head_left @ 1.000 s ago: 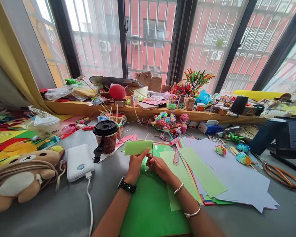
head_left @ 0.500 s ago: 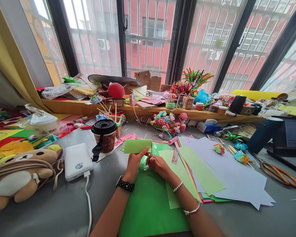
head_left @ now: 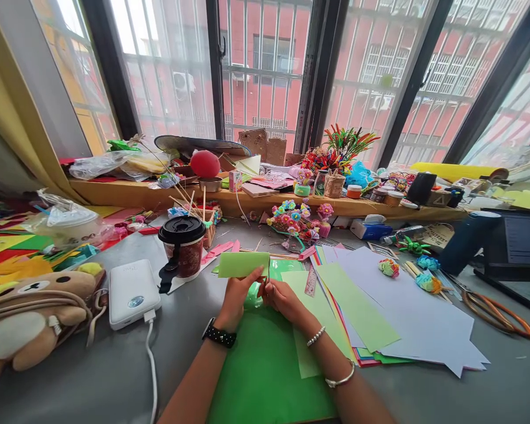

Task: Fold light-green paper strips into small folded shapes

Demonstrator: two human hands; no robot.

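Observation:
My left hand point(head_left: 237, 295) is closed on a light green sheet of paper point(head_left: 242, 264), folded or doubled into a wide strip, thumb along its lower right part. My right hand point(head_left: 283, 299) is closed around small scissors point(head_left: 269, 272), mostly hidden by the fingers. Their thin dark blade stands upright at the paper's right edge. Both hands are close together above a green mat point(head_left: 265, 359). A light green sheet point(head_left: 307, 347) lies partly under my right forearm.
At right spread white paper sheets point(head_left: 424, 318), a light green strip point(head_left: 362, 312) and orange-handled scissors point(head_left: 503, 315). On the left stand a lidded coffee cup point(head_left: 183, 247), a white power bank point(head_left: 133, 293) with its cable, and a plush bear point(head_left: 35, 312). Craft flowers point(head_left: 294, 219) sit behind.
The view has shifted slightly, so most things sit a little further left. Both hands keep their grip; the scissors remain at the paper's right edge.

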